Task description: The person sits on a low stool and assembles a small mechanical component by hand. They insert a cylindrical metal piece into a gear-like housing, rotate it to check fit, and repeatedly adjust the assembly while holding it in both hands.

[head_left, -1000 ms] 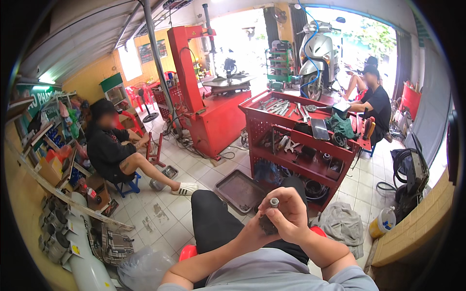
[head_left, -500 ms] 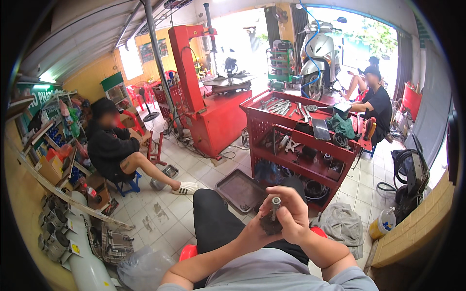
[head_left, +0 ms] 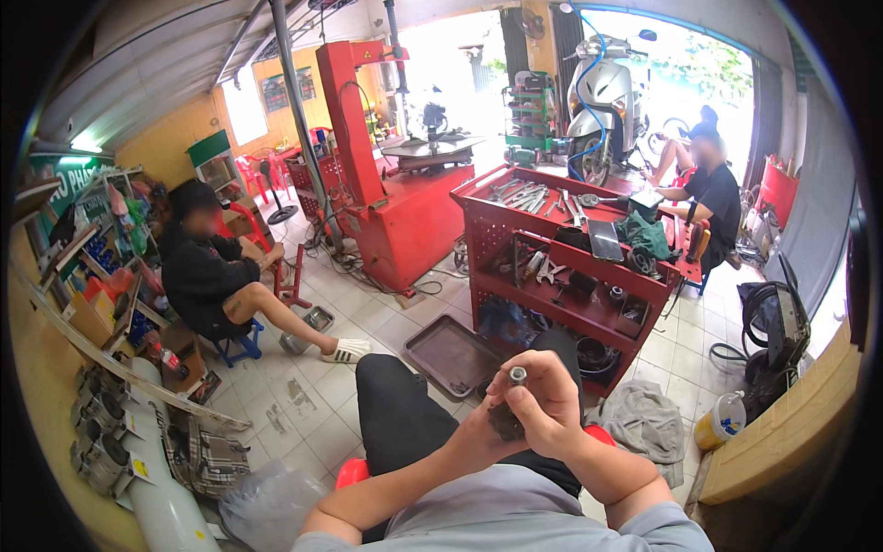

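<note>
Part [head_left: 505,425]: dark, between the two hands above the lap, its silver tip [head_left: 518,374] showing just above the right thumb.
Right hand [head_left: 549,397]: half-curled around the part, thumb against it near the tip, fingers arched over the far side.
Left hand [head_left: 482,419]: against the part's left side, touching the right hand; its fingers are mostly hidden, so how tightly they close I cannot tell.
Knees [head_left: 401,405]: in dark trousers, spread either side of the hands.
Tray [head_left: 441,342]: shallow, on the tiled floor beyond the knees.
Rag [head_left: 644,419]: grey, crumpled on the floor at right, near a bucket [head_left: 720,421].
Cart [head_left: 570,296]: red, beyond the right knee; wrenches [head_left: 524,196], a phone [head_left: 605,241] and a green cloth [head_left: 646,232] lie on top.
Near left: a clear plastic bag [head_left: 274,511] beside a white tank [head_left: 166,501].
Left: a person [head_left: 207,276] in black sits on a blue stool [head_left: 243,346].
Far middle: a tall red machine [head_left: 395,235].
Far right: a silver scooter [head_left: 602,97], and another seated person in dark clothes [head_left: 716,198].
</note>
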